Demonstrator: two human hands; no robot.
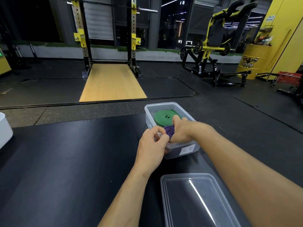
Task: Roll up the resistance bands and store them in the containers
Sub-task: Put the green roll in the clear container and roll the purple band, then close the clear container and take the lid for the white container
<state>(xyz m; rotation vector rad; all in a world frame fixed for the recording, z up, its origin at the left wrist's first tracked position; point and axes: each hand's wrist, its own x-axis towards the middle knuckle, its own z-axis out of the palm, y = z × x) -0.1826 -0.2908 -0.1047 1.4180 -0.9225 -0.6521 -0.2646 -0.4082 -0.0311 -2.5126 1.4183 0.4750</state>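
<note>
Gripping the rolled purple band point(169, 131) from both sides, the left hand point(150, 145) pinches its left edge and the right hand point(182, 131) curls over its right edge, in the near part of the clear container point(173, 154) (white label on the near wall). A coiled green band point(164, 117) lies in the far part. The lid point(196, 199) rests on the black bench point(65, 161), nearer.
</note>
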